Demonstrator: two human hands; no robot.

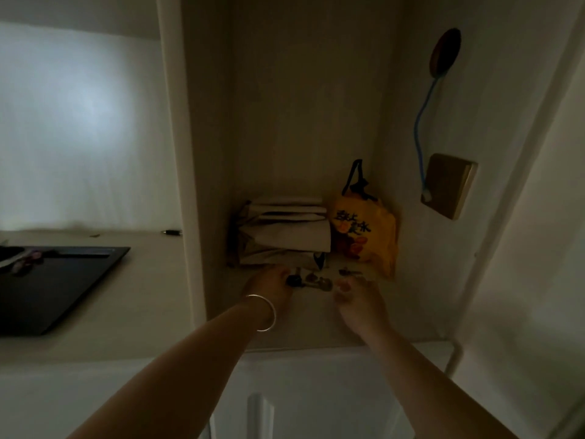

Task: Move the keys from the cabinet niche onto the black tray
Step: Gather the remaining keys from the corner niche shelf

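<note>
The small dark metal keys point(311, 282) lie loose on the niche shelf between the left hand point(269, 288) and right hand point(356, 299), both open, so a partial grab might leave some off the flat black tray point(63, 289).

1. Two hands: left hand point(269, 285) and right hand point(357, 301), both reaching into the niche point(304, 128).
2. One bracelet point(265, 312), on the left wrist.
3. One cluster of keys point(311, 282) between the hands; the dim, blurred view hides how many keys it holds.
4. One yellow bag point(367, 236).
5. One stack of folded bags point(285, 231), perhaps three or four layers.
6. One black tray point(63, 280) on the table point(142, 305), with a few small items point(27, 261) on it, too dark to count.
7. One wall plate point(449, 185).
8. One blue cord point(422, 131).
</note>
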